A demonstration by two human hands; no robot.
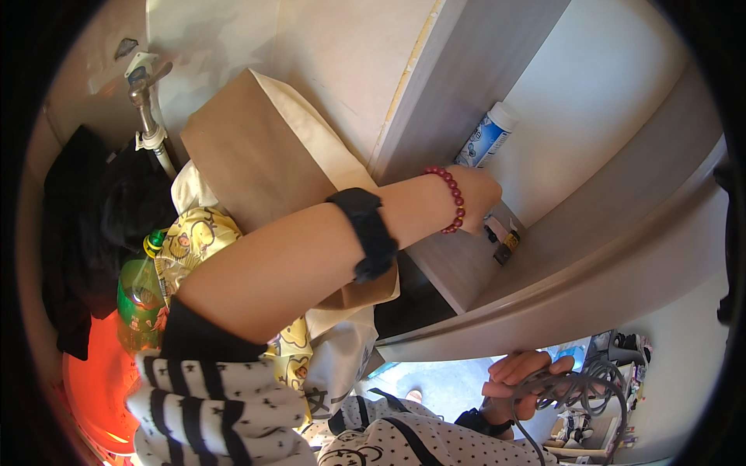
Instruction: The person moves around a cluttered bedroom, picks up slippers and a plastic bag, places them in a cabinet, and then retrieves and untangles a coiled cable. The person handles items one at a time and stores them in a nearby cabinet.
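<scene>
My left arm, wearing a red bead bracelet and a black scrunchie, stretches to the right into a grey shelf compartment. My left hand is over the shelf board, its fingers mostly hidden behind the wrist. Just beyond it stands a blue and white canister with a white cap. Small dark items lie on the board close to the fingers. Low at the right, my right hand is closed around a loosely coiled dark cable, whose loops hang past the fingers.
A brown paper bag leans behind my left arm. Yellow printed cloth, a green-tinted bottle, an orange-red plastic container and black fabric crowd the left. A metal valve sticks up there. The curved front panel separates my hands.
</scene>
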